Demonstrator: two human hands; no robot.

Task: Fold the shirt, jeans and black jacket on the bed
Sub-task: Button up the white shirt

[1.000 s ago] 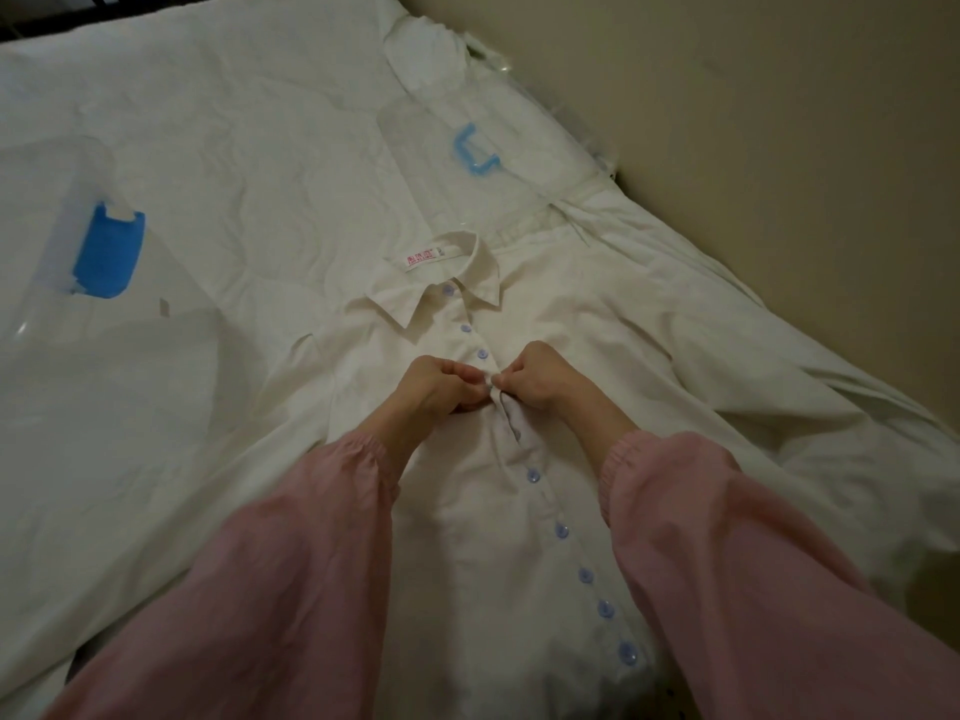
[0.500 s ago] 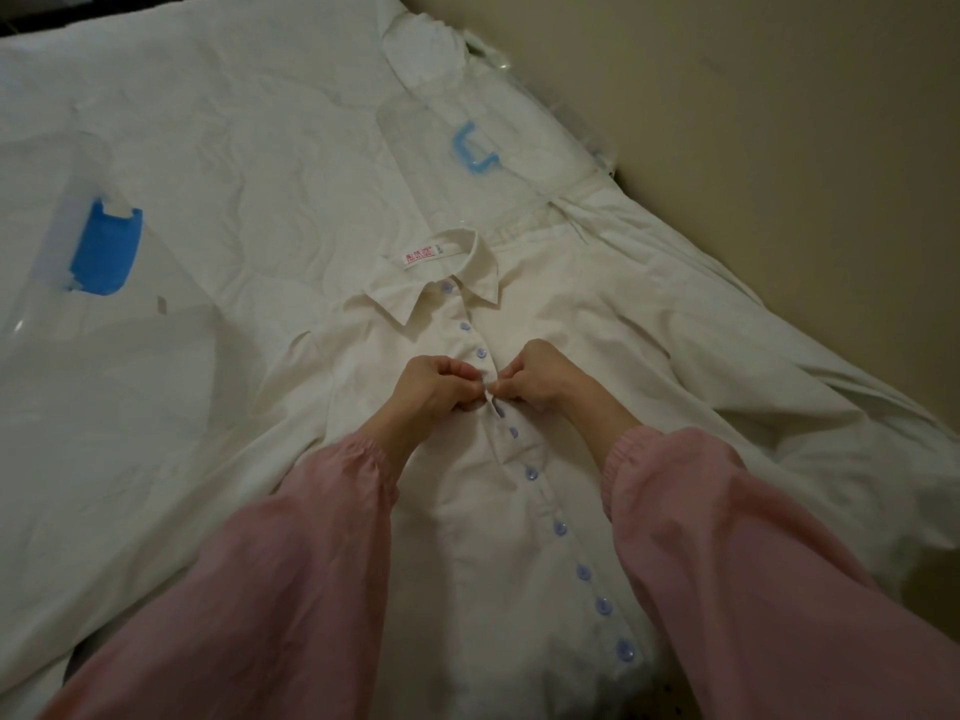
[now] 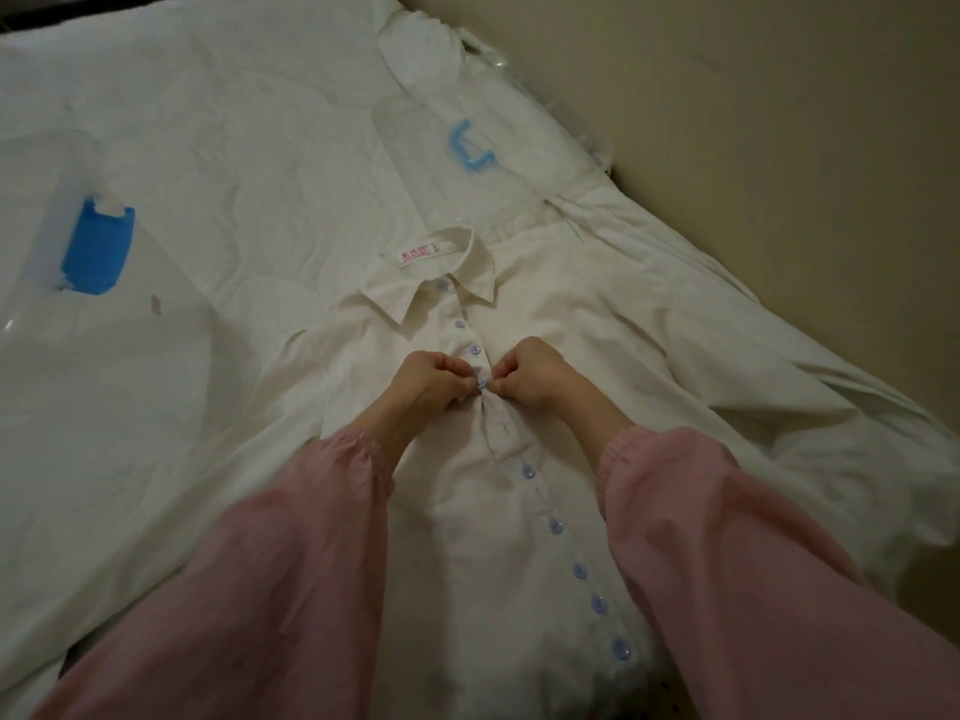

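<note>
- While the shirt point(image 3: 582, 324) lay flat on the bed point(image 3: 234, 148), left hand point(image 3: 428, 381) and right hand point(image 3: 532, 374) each pinched its placket point(image 3: 498, 428) at one button point(image 3: 482, 384).
- Long axis ran from collar point(image 3: 452, 288), beyond the grip, toward the person; the gaping stretch lay just nearer, equally close to both hands.

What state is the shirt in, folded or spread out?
Spread out: the shirt lies flat, front up; left hand and right hand pinch its placket.
</note>
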